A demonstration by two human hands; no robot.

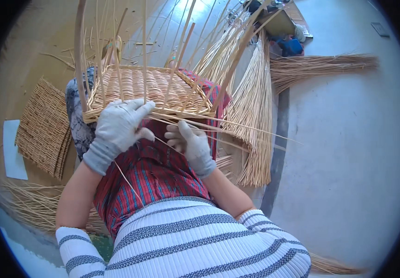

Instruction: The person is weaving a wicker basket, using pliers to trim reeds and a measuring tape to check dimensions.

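Note:
A woven willow basket point(145, 85) with tall upright stakes rests on my lap over red plaid cloth point(156, 183). My left hand point(121, 123), in a pale work glove, grips the near rim at its left part, fingers over it and thumb held out below. Several loose pale strands point(265, 129) run from the rim toward the right. My right hand point(188, 146), also gloved, is just under these strands, its fingers loosely bent and apart; a thin strand passes by them, and I cannot see it gripped.
Stacked woven panels point(40, 127) lie at left beside a white sheet point(13, 150). Long reed bundles point(255, 102) lie on the floor to the right, another point(323, 66) crosswise farther back. A blue container point(292, 46) and clutter stand at the back. Loose reeds point(31, 208) lie at lower left.

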